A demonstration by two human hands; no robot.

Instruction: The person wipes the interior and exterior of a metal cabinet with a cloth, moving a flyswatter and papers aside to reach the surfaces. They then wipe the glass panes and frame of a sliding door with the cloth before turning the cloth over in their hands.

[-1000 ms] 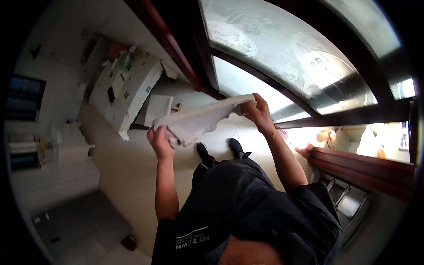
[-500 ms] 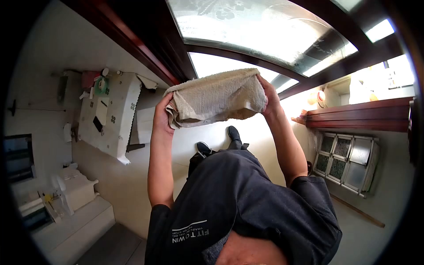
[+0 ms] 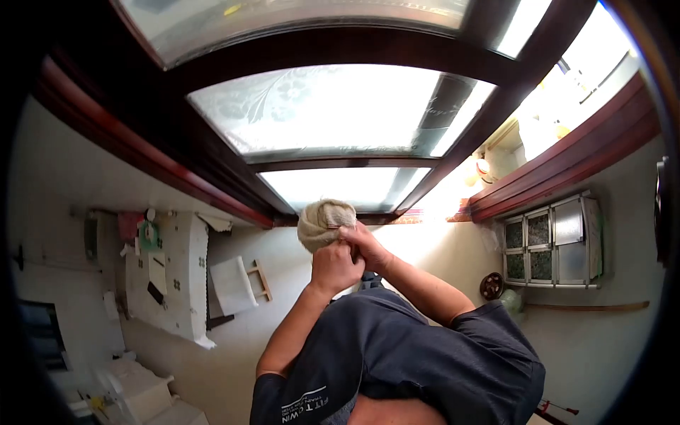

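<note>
A beige terry towel (image 3: 322, 223) is bunched into a rounded bundle in front of my chest, close to the glass door. My left hand (image 3: 336, 269) is closed in a fist at the bundle's near side. Just beyond and to the right, my right hand (image 3: 365, 244) grips the gathered cloth, with its fingers against the left hand. Part of the towel is hidden behind the hands.
A dark wood-framed glass door (image 3: 340, 163) stands directly ahead. To the left are a cloth-covered table (image 3: 184, 262) and a white stool (image 3: 234, 285). A glass-paned white cabinet (image 3: 567, 243) stands right, near a round dark basket (image 3: 491, 285).
The towel was stretched wide between my two hands; now it is gathered into a bundle. My hands have come together and lower in view. The door fills more of the view.
</note>
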